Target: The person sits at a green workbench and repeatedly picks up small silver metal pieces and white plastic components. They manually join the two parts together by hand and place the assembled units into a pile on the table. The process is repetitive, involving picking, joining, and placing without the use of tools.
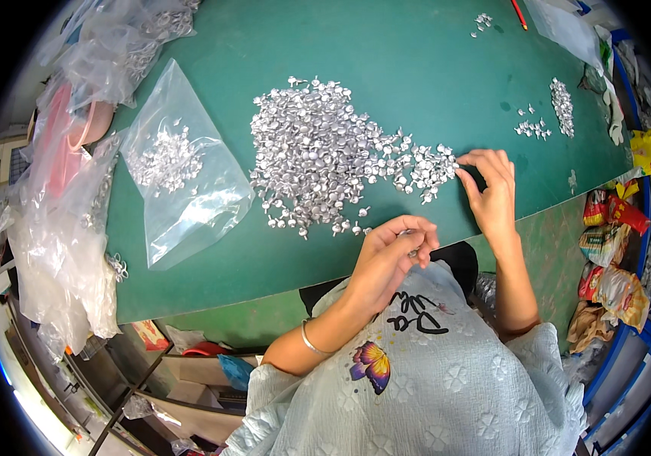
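A large heap of small silver metal pieces (pixel 310 152) with round heads and short stems lies mid-table, thinning into a smaller cluster (pixel 428 169) toward the right. At that cluster's right edge is my right hand (pixel 490 190), thumb and forefinger drawn together at the outermost pieces. What sits between those fingertips is too small to make out. My left hand (pixel 395 254) hovers by the table's near edge, fingers curled round a few of the metal pieces, one grey bit showing near the thumb. Left of the heap, a clear plastic bag (pixel 196 216) lies flat with more such pieces in it.
Clear bags (pixel 67 251) and a pink container (pixel 91 125) crowd the green table's (pixel 416 68) left end. Small groups of pieces (pixel 561 106) lie at the right, with a red pen (pixel 519 14) at the far edge. Colourful packets (pixel 606 243) line the right side beyond the table.
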`<state>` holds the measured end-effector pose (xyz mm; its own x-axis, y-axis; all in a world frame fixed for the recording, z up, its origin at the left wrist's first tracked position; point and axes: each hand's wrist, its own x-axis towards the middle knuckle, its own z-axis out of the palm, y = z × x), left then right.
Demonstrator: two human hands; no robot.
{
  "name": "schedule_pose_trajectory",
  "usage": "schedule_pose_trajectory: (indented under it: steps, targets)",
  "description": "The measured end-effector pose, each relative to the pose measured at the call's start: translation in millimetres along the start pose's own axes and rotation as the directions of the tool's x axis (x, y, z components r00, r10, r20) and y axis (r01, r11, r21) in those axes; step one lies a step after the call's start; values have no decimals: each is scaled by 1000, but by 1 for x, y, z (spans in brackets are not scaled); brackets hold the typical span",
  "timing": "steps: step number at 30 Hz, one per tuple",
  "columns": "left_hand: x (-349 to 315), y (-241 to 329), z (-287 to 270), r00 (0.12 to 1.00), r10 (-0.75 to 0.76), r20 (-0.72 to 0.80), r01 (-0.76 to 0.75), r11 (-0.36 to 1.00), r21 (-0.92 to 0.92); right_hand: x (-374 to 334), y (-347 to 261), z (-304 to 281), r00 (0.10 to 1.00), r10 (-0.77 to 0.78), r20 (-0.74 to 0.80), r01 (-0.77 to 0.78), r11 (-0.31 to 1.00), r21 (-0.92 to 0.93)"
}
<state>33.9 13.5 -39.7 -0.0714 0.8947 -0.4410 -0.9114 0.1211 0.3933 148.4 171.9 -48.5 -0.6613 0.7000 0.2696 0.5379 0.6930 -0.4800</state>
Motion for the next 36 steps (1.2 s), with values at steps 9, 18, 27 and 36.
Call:
schedule_pose_trajectory:
  steps: [9, 18, 27, 36]
  targets:
    - [0, 3, 4, 1000, 2, -8, -2, 1000, 1, -5, 3, 2, 998, -17, -53, 16, 1000, -23]
    - [-1, 0, 4, 996, 67, -54, -57, 984, 168, -8, -11, -14, 999, 41, -32, -31, 965, 262]
    - [-1, 10, 14, 992, 123, 13, -121, 950, 287, -11, -53, -46, 960, -279, 5, 258, 893, 368]
    - [-9, 15, 21, 985, 171, 19, -168, 927, 334, -11, -67, -55, 966, -258, -14, 240, 875, 420]
